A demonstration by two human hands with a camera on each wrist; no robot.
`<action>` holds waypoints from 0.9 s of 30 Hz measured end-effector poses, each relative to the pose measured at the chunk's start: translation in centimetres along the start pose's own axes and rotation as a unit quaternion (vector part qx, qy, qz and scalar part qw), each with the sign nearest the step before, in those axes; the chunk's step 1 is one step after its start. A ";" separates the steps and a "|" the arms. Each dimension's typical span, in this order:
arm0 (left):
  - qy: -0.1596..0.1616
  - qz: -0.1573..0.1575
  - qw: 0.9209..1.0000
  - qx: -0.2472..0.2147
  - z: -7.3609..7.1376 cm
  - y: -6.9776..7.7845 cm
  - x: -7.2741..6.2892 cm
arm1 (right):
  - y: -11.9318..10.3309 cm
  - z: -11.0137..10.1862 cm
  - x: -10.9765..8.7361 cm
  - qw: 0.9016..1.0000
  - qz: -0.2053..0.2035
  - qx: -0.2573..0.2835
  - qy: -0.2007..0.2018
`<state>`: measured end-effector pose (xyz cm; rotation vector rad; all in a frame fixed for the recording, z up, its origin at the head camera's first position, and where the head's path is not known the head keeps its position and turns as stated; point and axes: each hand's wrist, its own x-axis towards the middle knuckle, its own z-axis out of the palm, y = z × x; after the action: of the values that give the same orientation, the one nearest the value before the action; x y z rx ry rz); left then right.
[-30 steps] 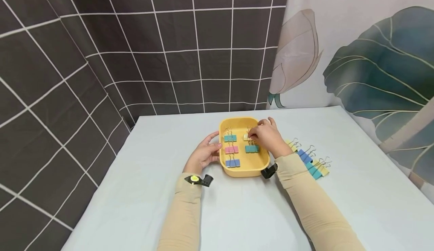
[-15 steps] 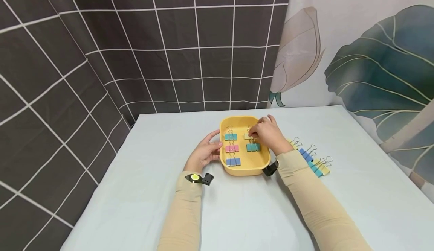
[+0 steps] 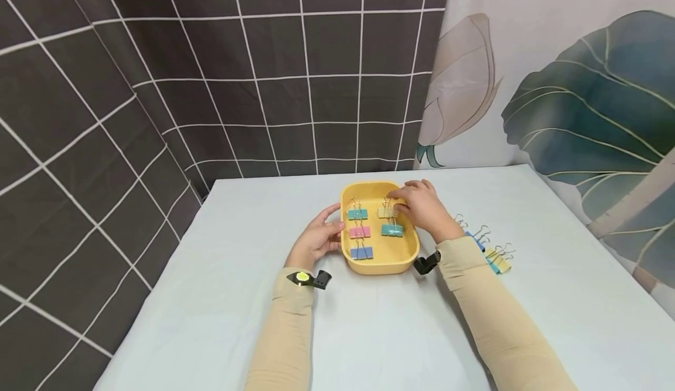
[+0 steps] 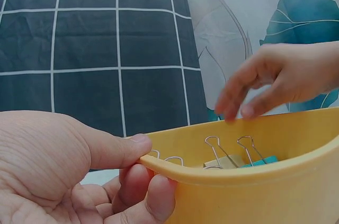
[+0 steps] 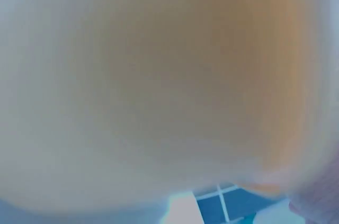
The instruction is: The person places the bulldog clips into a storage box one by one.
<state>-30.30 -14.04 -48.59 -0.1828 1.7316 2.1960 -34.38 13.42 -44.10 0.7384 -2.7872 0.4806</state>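
My left hand [image 3: 318, 238] pinches the left rim of a yellow plastic storage box [image 3: 382, 269], thumb over the edge and fingers beneath it. Inside, a teal binder clip [image 3: 357, 214], a pink binder clip [image 3: 360, 232] and a blue binder clip [image 3: 361, 253] form a left column. Opposite them lie a pale yellow binder clip [image 3: 387, 212] and a second teal binder clip [image 3: 392, 230], wire handles upward. My right hand [image 3: 424, 209] hovers over the box's right side. Its fingers [image 4: 233, 94] are apart and hold nothing in the left wrist view. The right wrist view is mostly blurred.
Right of the box, partly behind the right sleeve [image 3: 501, 303], more binder clips [image 3: 497, 259] lie in a group on the white table [image 3: 211, 297]. A dark gridded curtain [image 3: 274, 104] and a leaf-printed curtain [image 3: 596, 104] hang behind.
My right fingers have let go of the pale yellow clip, spread apart and lifted slightly to the right. The clip stays in the box, and my left hand keeps its hold.
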 end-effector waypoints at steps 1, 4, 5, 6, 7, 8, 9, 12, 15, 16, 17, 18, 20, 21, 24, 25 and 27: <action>-0.001 0.001 1.000 0.000 0.0 0.0 0.0 | 0.3 -0.3 -0.2 1.000 -0.003 0.008 0.016; -0.004 0.003 1.000 -0.002 0.1 0.0 0.1 | 1.2 -1.3 -1.0 0.998 -0.002 0.026 0.059; -0.005 0.003 1.000 -0.002 0.0 -0.1 0.2 | 1.6 -1.7 -1.3 0.997 0.003 0.032 0.069; -0.005 0.002 1.000 -0.003 0.0 -0.1 0.2 | 2.0 -2.1 -1.7 0.996 0.012 0.036 0.076; -0.006 0.003 1.000 -0.002 0.0 -0.1 0.3 | 2.3 -2.6 -2.1 0.996 0.023 0.040 0.081; -0.006 0.003 1.000 -0.002 -0.1 -0.2 0.3 | 2.7 -3.1 -2.6 0.995 0.036 0.042 0.085; -0.006 0.004 1.000 -0.001 -0.1 -0.2 0.4 | 3.1 -3.5 -3.2 0.994 0.052 0.044 0.087; -0.006 0.003 1.000 -0.002 -0.1 -0.4 0.4 | 4.7 -4.8 -5.2 0.989 0.097 0.049 0.096; -0.004 0.007 1.000 -0.006 -0.2 -0.3 0.4 | 6.6 -5.6 -7.2 0.983 0.138 0.062 0.103; -0.003 0.008 1.000 -0.007 -0.2 -0.3 0.3 | 7.3 -5.9 -7.8 0.981 0.148 0.066 0.105; -0.004 0.011 1.000 -0.005 -0.2 -0.3 0.3 | 7.9 -6.1 -8.5 0.979 0.158 0.067 0.106; -0.004 0.012 1.000 -0.005 -0.2 -0.3 0.3 | 8.5 -6.3 -9.2 0.977 0.169 0.070 0.107; -0.008 0.011 1.000 -0.003 -0.1 -0.2 0.1 | 9.7 -6.7 -10.5 0.974 0.191 0.071 0.104; -0.009 0.010 1.000 -0.002 0.0 -0.2 0.1 | 10.2 -6.8 -11.2 0.972 0.201 0.072 0.101; -0.013 0.006 1.000 -0.004 0.0 -0.2 0.0 | 11.6 -7.0 -13.1 0.968 0.226 0.073 0.086; -0.014 0.006 1.000 -0.004 0.1 -0.3 0.0 | 12.0 -7.0 -13.7 0.967 0.231 0.070 0.077; -0.016 0.007 1.000 -0.005 0.1 -0.3 0.0 | 12.6 -7.2 -14.7 0.967 0.240 0.069 0.049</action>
<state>-30.16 -13.87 -48.82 -0.1383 1.7110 2.2051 -27.42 32.88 -44.92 0.0448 -2.8455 0.7763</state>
